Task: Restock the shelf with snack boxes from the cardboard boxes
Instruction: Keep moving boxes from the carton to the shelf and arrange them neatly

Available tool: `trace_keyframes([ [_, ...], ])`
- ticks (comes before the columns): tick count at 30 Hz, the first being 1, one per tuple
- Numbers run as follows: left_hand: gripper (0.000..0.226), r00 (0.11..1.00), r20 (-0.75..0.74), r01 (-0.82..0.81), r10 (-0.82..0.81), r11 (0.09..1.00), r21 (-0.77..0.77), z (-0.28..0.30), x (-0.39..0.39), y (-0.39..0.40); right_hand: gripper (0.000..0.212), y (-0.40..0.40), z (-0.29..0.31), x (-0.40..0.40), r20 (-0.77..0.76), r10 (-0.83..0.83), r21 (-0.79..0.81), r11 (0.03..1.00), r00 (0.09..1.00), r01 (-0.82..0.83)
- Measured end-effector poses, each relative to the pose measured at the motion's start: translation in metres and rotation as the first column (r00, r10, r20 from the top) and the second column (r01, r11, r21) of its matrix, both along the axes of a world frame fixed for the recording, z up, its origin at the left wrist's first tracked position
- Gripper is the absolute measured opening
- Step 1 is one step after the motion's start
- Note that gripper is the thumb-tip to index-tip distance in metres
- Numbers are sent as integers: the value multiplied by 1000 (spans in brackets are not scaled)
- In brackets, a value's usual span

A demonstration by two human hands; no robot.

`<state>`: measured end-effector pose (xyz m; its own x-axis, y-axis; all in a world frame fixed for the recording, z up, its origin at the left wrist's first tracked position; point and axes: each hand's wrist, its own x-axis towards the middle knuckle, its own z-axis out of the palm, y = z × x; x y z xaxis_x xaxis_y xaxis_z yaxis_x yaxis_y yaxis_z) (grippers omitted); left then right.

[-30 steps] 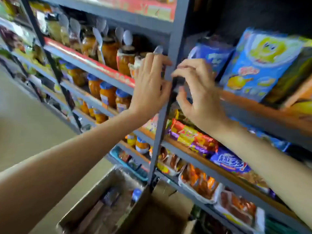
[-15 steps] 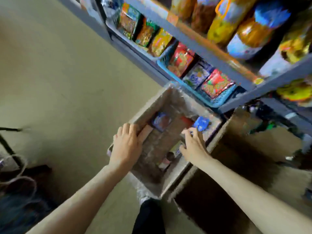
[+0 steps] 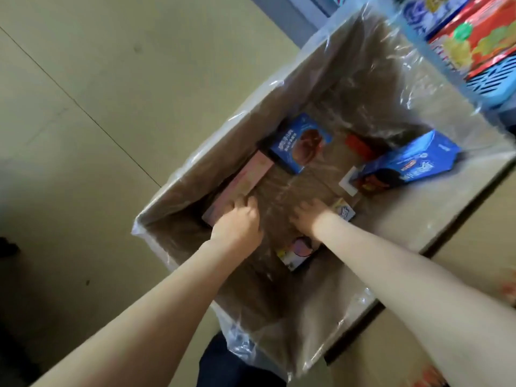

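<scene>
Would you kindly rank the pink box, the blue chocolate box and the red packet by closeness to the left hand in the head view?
From the left hand:
1. Pink box, touching its fingers, left wall.
2. Blue chocolate box, beyond it, far side.
3. Red packet, farther right.

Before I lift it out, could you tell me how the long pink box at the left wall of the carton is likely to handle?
The long pink box looks like flat-sided printed card, so probably stiff rather than floppy. It is long and narrow, so held by the near end, where the left hand is, it may droop. The cardboard box has a clear plastic liner, so the box could slide.
</scene>
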<state>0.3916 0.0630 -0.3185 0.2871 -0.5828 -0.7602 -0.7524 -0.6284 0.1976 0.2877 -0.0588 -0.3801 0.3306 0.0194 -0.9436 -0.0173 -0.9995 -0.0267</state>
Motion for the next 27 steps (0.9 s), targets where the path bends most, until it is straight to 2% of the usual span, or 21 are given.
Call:
trace_keyframes([
  [5, 60, 996, -30, -87, 89, 993, 77, -39, -12, -13, 64, 51, -50, -16, 114, 198, 72, 976, 974, -207],
  [8, 62, 989, -76, -119, 127, 988, 95, -53, -22, -14, 58, 71, -72, -24, 162, 371, 22, 925, 915, -379],
  [9, 61, 988, -80, -125, 132, 988, 87, -54, -24, -13, 55, 71, -72, -24, 172, 366, 20, 927, 914, -375],
  [11, 60, 989, -66, -129, 133, 989, 67, -50, -23, -10, 50, 61, -53, -11, 212, 210, 58, 972, 954, -227],
  [13, 60, 989, -40, -141, 143, 989, 50, -39, -23, -7, 50, 42, -20, 11, 268, -91, 133, 990, 959, 56],
  [14, 61, 988, -33, -152, 154, 987, 43, -29, -24, -7, 52, 31, -4, 21, 287, -237, 185, 964, 928, 189],
  [15, 62, 985, -30, -166, 167, 986, 34, -19, -24, -9, 55, 18, 14, 31, 307, -321, 226, 939, 896, 259],
  [17, 66, 961, -78, -267, 266, 964, -3, 13, -26, -23, 62, -10, 53, 44, 333, -383, 274, 914, 862, 300],
  [18, 70, 913, -152, -387, 377, 922, -34, 33, -26, -34, 65, -24, 74, 45, 337, -421, 292, 897, 842, 332],
  [20, 78, 720, -373, -647, 586, 760, -54, 79, -26, -58, 64, -51, 130, 40, 338, -541, 362, 830, 770, 424],
  [21, 83, 632, -463, -723, 621, 688, -66, 104, -27, -69, 60, -64, 161, 35, 351, -607, 401, 786, 713, 471],
  [22, 87, 599, -521, -748, 608, 657, -94, 129, -30, -79, 52, -76, 194, 25, 378, -667, 437, 740, 642, 511],
  [25, 91, 702, -505, -657, 502, 730, -187, 208, -43, -106, 36, -111, 298, -16, 450, -758, 465, 650, 472, 601],
  [27, 75, 738, -520, -602, 430, 768, -220, 276, -58, -127, 46, -134, 374, -48, 458, -772, 444, 629, 441, 638],
])
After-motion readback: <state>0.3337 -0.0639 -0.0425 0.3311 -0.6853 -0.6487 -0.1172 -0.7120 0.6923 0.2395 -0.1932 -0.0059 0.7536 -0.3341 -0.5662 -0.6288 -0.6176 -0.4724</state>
